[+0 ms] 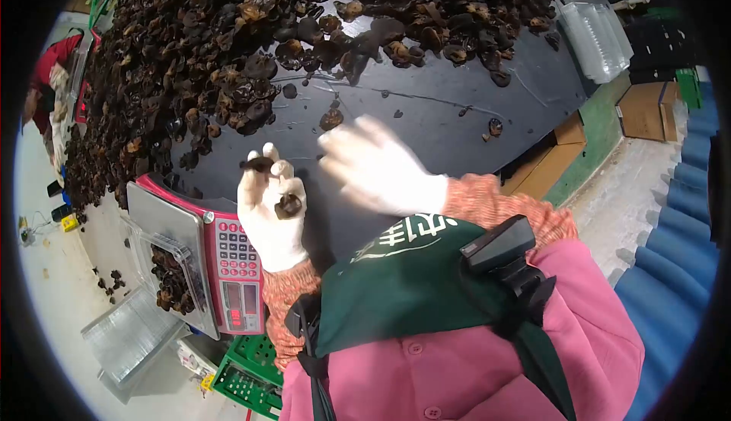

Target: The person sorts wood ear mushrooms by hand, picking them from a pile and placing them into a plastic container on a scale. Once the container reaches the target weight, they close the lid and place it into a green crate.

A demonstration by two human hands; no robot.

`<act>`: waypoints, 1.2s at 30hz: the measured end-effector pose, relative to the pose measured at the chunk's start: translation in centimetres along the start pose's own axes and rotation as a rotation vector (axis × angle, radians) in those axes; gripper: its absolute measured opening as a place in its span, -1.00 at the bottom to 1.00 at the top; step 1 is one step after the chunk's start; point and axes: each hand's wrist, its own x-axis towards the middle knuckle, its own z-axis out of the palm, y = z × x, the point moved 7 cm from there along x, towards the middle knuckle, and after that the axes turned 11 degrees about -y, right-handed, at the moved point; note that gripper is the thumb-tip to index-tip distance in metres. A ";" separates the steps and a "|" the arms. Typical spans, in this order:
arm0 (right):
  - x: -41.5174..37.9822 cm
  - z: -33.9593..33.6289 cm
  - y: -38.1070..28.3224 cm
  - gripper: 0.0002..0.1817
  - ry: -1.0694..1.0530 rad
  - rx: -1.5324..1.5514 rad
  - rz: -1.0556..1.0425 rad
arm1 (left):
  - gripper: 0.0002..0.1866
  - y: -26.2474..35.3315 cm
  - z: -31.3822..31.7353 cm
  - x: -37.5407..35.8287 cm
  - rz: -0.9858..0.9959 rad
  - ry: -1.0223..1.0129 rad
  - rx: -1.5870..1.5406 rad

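My left hand [274, 212], in a white glove, is turned palm up beside the scale, its fingers curled around dark fungus pieces [288, 205]. My right hand [377, 166], also gloved in white, is blurred by motion over the dark table [449, 94], with its fingers stretched out and nothing seen in it. A big heap of dark fungus [175, 55] covers the far and left parts of the table. On the red scale [236, 250] sits a clear plastic box of fungus [171, 280].
Stacked clear trays [598, 40] stand at the far right, near a cardboard box [647, 111]. Lower left are more clear containers [133, 337] and a green crate [251, 368]. Another person in red [57, 63] is at the far left.
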 end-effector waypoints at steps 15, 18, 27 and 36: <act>-13.4 -8.1 10.7 -0.62 0.101 -0.461 0.603 | -0.65 -8.9 -1.8 -1.1 -0.338 0.153 -0.395; -19.5 -11.5 12.8 -0.59 0.191 -0.623 0.876 | -0.64 -11.3 -1.6 -1.0 -0.467 0.146 -0.240; -5.4 -13.4 26.7 -0.52 0.418 -0.531 0.760 | -0.65 -9.5 -3.5 -0.9 -0.521 0.153 0.135; 4.2 -6.9 14.4 -0.46 0.146 -0.106 0.292 | -0.63 -7.0 -5.3 -1.2 -0.371 0.219 0.111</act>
